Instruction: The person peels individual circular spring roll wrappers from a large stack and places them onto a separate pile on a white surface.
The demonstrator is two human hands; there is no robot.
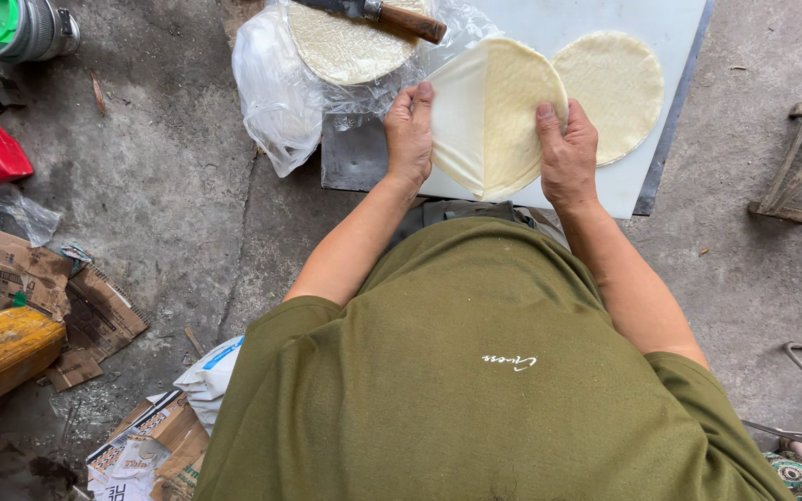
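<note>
A round pale wrapper (494, 116), its left part folded over, is held above the white board (642, 23) on the floor. The left hand (408, 134) and right hand (566, 153) each pinch an edge. Another wrapper (614, 88) lies just beside it.

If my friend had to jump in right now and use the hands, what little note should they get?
Left hand: grip on the left edge of the round sheet, which is folded over on that side.
Right hand: grip on the sheet's right edge.
The sheet is held over the white board.
One flat round sheet lies on the board to the right.
More round sheets sit in the plastic bag at the left, with a wooden-handled knife resting on top.
Done: one sheet laid out, one part-folded.
Left: the stack in the bag looks untouched.
</note>
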